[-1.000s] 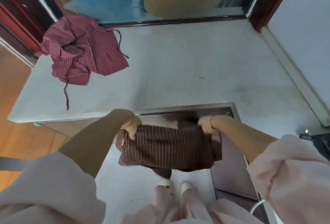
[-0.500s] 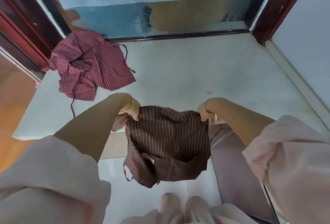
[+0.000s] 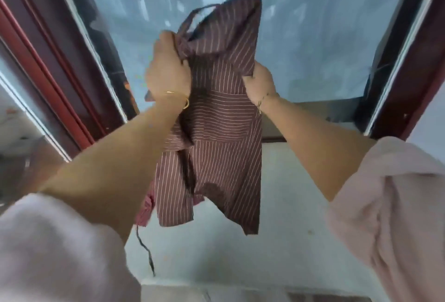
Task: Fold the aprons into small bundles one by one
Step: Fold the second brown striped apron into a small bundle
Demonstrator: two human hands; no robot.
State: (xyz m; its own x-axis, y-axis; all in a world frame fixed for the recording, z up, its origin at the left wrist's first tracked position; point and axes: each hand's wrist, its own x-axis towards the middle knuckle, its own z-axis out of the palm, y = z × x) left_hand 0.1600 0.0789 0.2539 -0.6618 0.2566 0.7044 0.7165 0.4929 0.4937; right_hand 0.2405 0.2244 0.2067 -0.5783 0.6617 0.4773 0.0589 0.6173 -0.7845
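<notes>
Holding the brown striped apron (image 3: 216, 133) up high, well clear of the tabletop (image 3: 301, 229). Clutching the bunched top with the left hand (image 3: 166, 73), pinching the other edge with the right hand (image 3: 260, 80), each grip closed tight on cloth. Opening it out, by the look of it, ahead of any fold. Next up, probably: lowering it flat, smoothing, halving. Leaving the red apron (image 3: 144, 212) behind for later.

No legible text, label, brand, number or sign is showing anywhere in the frame. The brown striped apron (image 3: 224, 118), at centre frame, is showing only thin pale stripes.
</notes>
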